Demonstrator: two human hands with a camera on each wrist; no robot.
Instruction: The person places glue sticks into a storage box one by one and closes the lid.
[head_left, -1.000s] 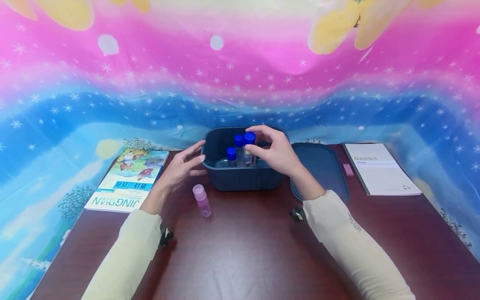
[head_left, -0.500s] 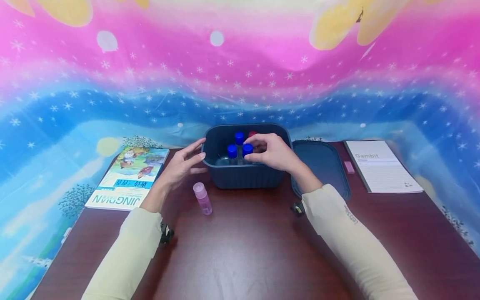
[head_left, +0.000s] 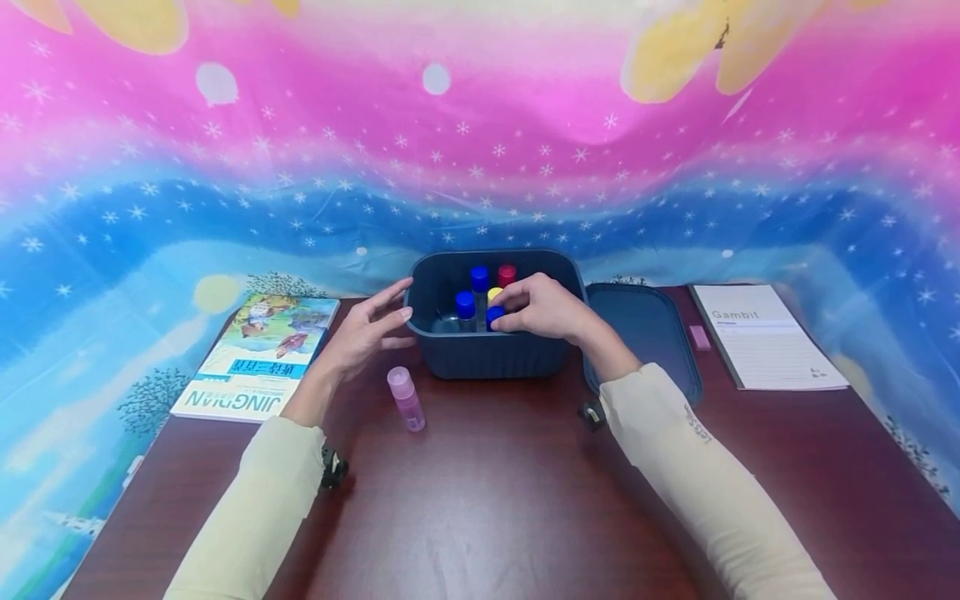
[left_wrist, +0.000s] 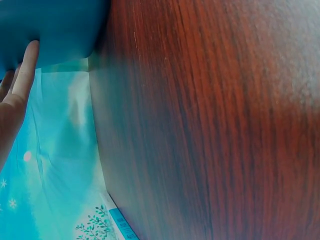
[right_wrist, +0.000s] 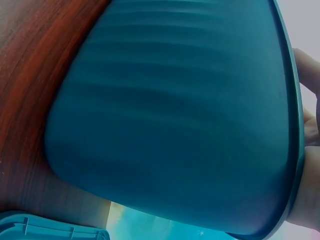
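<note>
Blue-capped bottle [head_left: 494, 317] lowered into dark blue bin [head_left: 487, 354], right hand [head_left: 542, 307] gripping it.

Bottle: sits at the bin's front right, lower than a second ago, when it was held above the rim; only its cap shows, pinched between curled right fingers.
Bin: ribbed plastic tub with rounded corners, on the dark wood table [head_left: 495, 500]. It also holds two more blue-capped bottles [head_left: 465, 307], a red-capped one [head_left: 507, 275] and a yellow cap [head_left: 494, 293], the last two uncovered as the hand sank.
Left hand [head_left: 365, 333]: unmoved, fingers straight and spread against the bin's left wall.
Pink bottle [head_left: 406, 400]: lying on the table just in front of that hand.
Bin lid [head_left: 652, 333]: flat, right of the bin.
Picture book [head_left: 258, 358]: far left.
Printed sheet [head_left: 765, 337] and small pink block [head_left: 700, 337]: far right.
</note>
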